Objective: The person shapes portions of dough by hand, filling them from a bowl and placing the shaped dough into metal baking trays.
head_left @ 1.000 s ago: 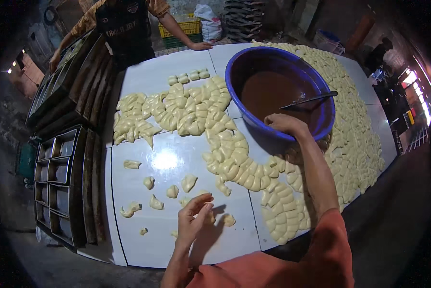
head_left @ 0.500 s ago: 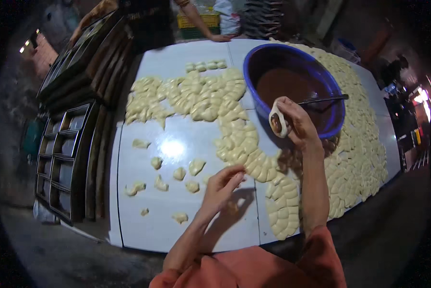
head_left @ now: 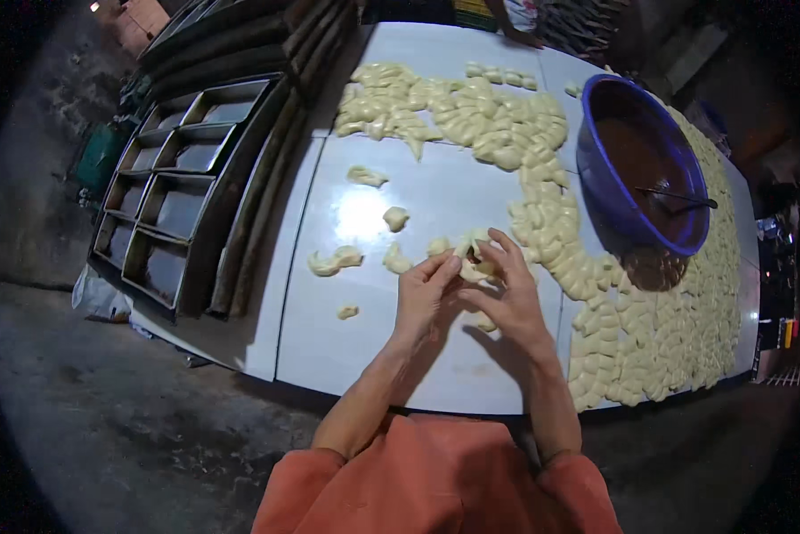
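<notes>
A pale piece of dough (head_left: 474, 272) with brown filling in its hollow is held over the white table (head_left: 355, 334). My left hand (head_left: 420, 295) pinches its left edge between thumb and fingertips. On the other side my right hand (head_left: 514, 298) grips it with curved fingers. Several loose lumps of dough, among them a round one (head_left: 396, 219) and a ragged one (head_left: 336, 260), lie beyond and left of my hands. To the right stands a purple basin (head_left: 600, 182) of brown filling, with a dark-handled utensil (head_left: 685, 198) resting in it.
Rows of dough pieces (head_left: 507, 120) cover the far side and curve toward me; another wide spread (head_left: 631, 356) fills the right. Divided metal trays (head_left: 173, 205) are stacked at the left. A person's hand (head_left: 526, 38) rests at the far edge.
My right hand has come left from beside the basin, carrying the filled dough to my left hand. Both hands now hold it. The whole view has shifted, with the table appearing farther right.
</notes>
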Tool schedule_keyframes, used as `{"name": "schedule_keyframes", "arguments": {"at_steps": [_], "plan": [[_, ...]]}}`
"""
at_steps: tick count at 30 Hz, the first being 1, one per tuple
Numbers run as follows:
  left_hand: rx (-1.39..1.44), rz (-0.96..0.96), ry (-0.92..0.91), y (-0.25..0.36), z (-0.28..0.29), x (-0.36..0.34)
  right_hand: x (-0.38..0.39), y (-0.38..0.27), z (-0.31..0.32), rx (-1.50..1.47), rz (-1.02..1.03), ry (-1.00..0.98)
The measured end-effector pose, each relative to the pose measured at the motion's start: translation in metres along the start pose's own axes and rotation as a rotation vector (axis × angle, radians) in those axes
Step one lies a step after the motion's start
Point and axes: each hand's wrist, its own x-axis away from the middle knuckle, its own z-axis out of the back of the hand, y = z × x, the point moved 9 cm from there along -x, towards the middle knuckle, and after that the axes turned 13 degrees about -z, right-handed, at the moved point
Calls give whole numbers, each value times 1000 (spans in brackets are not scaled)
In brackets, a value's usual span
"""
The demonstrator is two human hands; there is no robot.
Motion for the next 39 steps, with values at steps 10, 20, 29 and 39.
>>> {"name": "schedule_keyframes", "arguments": {"at_steps": [10, 20, 29, 39], "plan": [[-408, -206, -13, 88, 52, 9, -9, 0, -89, -266, -184, 194], [-413, -80, -185, 111, 78, 13, 6, -39, -110, 71, 94, 68], [-550, -168, -311, 103, 79, 30, 21, -19, -119, 62, 361, 498], [-624, -64, -47, 103, 137, 49, 32, -35, -151, 18, -101, 25]]}}
